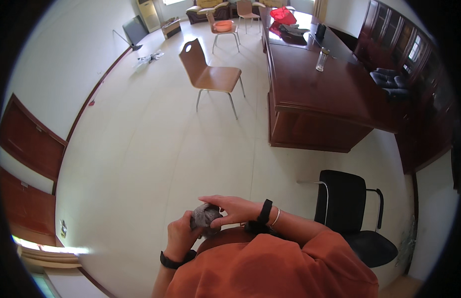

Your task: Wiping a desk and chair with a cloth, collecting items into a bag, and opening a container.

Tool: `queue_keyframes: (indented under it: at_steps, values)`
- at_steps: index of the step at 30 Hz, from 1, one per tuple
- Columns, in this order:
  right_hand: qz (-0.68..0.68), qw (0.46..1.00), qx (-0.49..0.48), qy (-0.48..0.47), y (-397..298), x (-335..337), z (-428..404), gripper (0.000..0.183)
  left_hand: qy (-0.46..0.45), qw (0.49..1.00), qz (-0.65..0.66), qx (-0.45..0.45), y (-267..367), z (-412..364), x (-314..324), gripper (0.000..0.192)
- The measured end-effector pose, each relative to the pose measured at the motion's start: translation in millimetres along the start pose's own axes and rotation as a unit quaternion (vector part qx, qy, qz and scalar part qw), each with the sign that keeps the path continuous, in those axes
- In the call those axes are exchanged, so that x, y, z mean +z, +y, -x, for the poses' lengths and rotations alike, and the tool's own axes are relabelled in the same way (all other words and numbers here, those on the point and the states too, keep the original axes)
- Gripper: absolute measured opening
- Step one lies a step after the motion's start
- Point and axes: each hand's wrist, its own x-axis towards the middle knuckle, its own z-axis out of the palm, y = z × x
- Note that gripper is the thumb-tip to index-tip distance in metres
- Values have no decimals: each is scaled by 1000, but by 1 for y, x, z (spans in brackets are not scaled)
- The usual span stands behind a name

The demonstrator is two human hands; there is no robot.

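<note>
A bunched grey cloth (205,215) is held between my two hands in front of my body, above the pale floor. My left hand (181,231) grips its left side, with the thumb along the edge nearer me. From the right, my right hand (234,210) holds it too, index finger across the top and thumb against its near side. The underside of the cloth is mostly hidden by my fingers. Black bands circle both wrists, and a bangle sits on the right one.
A black armchair (342,201) stands close on my right. Ahead are a wooden chair (219,78) and a large dark wood desk (308,89) bearing a glass bottle (322,59) and a red bag (283,15). Farther off, an orange basin (223,25) rests on another chair. Plastic bags (146,61) lie by the left wall.
</note>
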Motion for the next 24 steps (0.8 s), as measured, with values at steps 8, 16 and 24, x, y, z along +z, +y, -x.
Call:
queue_keyframes:
  at_steps: [8,16,24]
  values:
    - [-74,991,63,94,60,-84,-11,60,15,998,38,48,21,-123,22,44]
    - [-77,880,168,438,130,-177,42,38,-8,994,61,89,20,-234,30,43]
    - [126,720,77,678,150,-315,32,47,-31,990,88,107,-6,-358,42,44]
